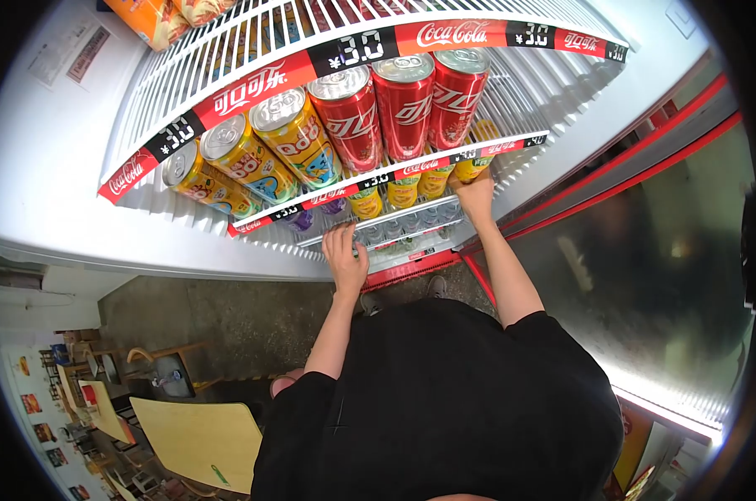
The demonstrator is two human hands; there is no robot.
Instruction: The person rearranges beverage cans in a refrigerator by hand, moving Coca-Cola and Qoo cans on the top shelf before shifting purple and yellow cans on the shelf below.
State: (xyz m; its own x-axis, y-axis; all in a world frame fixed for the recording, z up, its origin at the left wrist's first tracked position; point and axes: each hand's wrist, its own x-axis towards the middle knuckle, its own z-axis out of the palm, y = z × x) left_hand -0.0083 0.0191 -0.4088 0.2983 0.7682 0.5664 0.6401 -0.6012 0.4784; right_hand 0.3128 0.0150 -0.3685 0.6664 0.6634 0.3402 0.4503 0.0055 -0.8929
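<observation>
My left hand [345,257] rests with bent, parted fingers at the front edge of a lower shelf [403,219], holding nothing that shows. Higher and to the right, my right hand [476,194] is closed around a yellow bottle [471,169] at the right end of the row below the can shelf. Part of that bottle is hidden by the shelf's price strip [420,167]. Beside it stand more yellow bottles [402,194], and purple ones [299,220] are farther left. Above them are red cola cans [405,104] and yellow cans [293,138].
An upper wire shelf [311,33] with a red and black price strip juts out over the cans. On the right is the open glass door [637,250] with a red frame. Tables [198,434] and a chair [173,373] stand at the lower left.
</observation>
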